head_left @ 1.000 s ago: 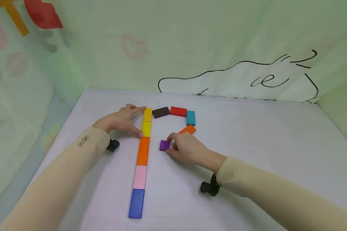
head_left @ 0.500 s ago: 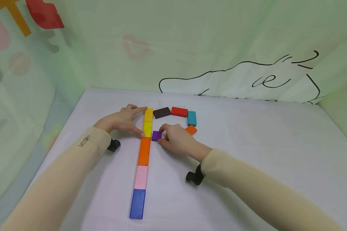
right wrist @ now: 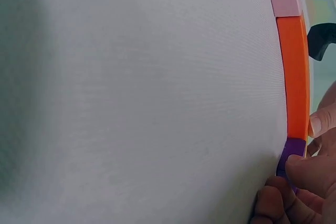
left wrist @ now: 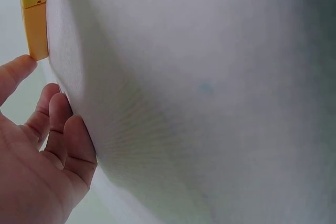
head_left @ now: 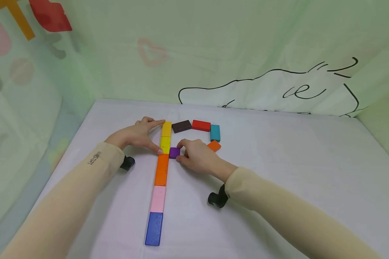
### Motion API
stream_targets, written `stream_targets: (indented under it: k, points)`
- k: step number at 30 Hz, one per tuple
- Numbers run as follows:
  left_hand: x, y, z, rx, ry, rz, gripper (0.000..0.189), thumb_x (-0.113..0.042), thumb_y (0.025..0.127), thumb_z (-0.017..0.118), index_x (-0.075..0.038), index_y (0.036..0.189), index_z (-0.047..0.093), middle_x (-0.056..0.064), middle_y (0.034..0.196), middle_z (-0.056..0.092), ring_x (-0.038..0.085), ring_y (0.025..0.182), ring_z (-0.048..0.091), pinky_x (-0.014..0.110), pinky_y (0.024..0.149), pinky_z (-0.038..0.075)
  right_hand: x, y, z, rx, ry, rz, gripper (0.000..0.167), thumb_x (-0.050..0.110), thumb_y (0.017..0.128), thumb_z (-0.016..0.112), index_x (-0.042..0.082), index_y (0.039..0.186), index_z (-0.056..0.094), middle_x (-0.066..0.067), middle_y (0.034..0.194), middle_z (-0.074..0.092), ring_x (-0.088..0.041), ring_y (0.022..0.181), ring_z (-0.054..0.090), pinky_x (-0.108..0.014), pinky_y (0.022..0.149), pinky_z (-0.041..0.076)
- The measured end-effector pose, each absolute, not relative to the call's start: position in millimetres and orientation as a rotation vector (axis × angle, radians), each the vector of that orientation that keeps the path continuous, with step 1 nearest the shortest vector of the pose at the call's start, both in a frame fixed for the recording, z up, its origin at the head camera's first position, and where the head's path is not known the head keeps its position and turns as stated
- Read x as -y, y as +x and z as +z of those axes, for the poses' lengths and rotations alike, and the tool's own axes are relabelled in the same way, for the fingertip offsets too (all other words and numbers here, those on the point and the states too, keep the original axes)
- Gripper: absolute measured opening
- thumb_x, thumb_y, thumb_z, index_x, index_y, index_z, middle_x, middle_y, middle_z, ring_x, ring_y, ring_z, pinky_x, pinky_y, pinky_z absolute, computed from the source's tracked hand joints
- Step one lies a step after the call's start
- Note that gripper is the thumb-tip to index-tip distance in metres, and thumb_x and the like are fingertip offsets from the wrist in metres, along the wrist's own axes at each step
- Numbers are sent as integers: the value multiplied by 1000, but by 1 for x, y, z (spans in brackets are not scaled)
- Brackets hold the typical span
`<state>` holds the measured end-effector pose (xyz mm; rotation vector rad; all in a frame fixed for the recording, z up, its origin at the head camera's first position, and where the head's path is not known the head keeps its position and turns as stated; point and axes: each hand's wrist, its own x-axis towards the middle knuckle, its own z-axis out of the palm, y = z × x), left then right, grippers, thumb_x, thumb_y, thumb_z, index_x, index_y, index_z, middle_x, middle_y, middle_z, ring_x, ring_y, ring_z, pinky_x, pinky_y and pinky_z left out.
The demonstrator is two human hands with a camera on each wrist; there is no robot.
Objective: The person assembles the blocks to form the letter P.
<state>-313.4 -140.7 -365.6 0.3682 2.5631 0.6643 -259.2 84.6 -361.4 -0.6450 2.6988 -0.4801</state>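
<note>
A straight column of coloured blocks runs toward the front: a golden-yellow block (head_left: 166,128), a bright yellow block (head_left: 165,145), a long orange block (head_left: 162,169), a pink block (head_left: 158,199) and a blue block (head_left: 154,228). My left hand (head_left: 134,136) lies left of it, index fingertip at the far yellow end and thumb at the bright yellow block's lower side. On the column's right side, my right hand (head_left: 201,156) pinches a small purple block (head_left: 174,153) between thumb and fingers, its left face against the column. In the right wrist view, the thumb covers part of that purple block (right wrist: 294,148).
From the column's top a dark brown block (head_left: 182,126), a red block (head_left: 201,125) and a teal block (head_left: 215,133) curve rightward. Below them an orange block (head_left: 215,145) is partly hidden by the right hand. Everything lies on a white-covered table (head_left: 295,172).
The right hand has carried the purple block left and away from me, from a gap beside the long orange block up against the column. The left hand has stayed in place.
</note>
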Motion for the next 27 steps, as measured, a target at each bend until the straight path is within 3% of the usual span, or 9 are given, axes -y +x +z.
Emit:
stream_targets:
  k: [10,16,19,23,27]
  points:
    - [138,-314,-364,-2561,376,656,109,-42,80,86,-25,165,19,21,166,15,45,147,25,69,117,28,-85,-258,-360,-2702,-646,-467,42,24,98,71,8,135,61,-8,98,73,-16,78,65,-25,77,59]
    - [137,-313,-366,-2551,368,666,109,-42,80,85,-26,165,19,21,166,14,45,147,24,70,117,29,-99,-250,-350,-2686,-653,-531,50,23,97,71,7,142,55,-4,87,72,-13,73,63,-23,72,57]
    - [138,-313,-366,-2555,385,647,109,-44,81,84,-25,165,18,22,166,14,46,147,24,70,116,29,-131,-236,-333,-2682,-716,-647,42,18,97,70,5,136,60,-2,82,72,-11,70,63,-24,68,55]
    - [139,-313,-365,-2575,429,618,108,-45,81,83,-24,165,19,24,165,15,47,146,26,71,116,30,-210,-206,-316,-2792,-890,-724,29,7,91,75,6,121,71,6,83,70,-5,74,61,-22,67,54]
    - [140,-313,-367,-2574,452,627,110,-45,80,84,-21,165,19,26,164,14,50,145,25,72,114,29,-301,-172,-324,-2925,-957,-692,32,-1,80,83,12,109,77,18,86,66,2,78,55,-17,66,48]
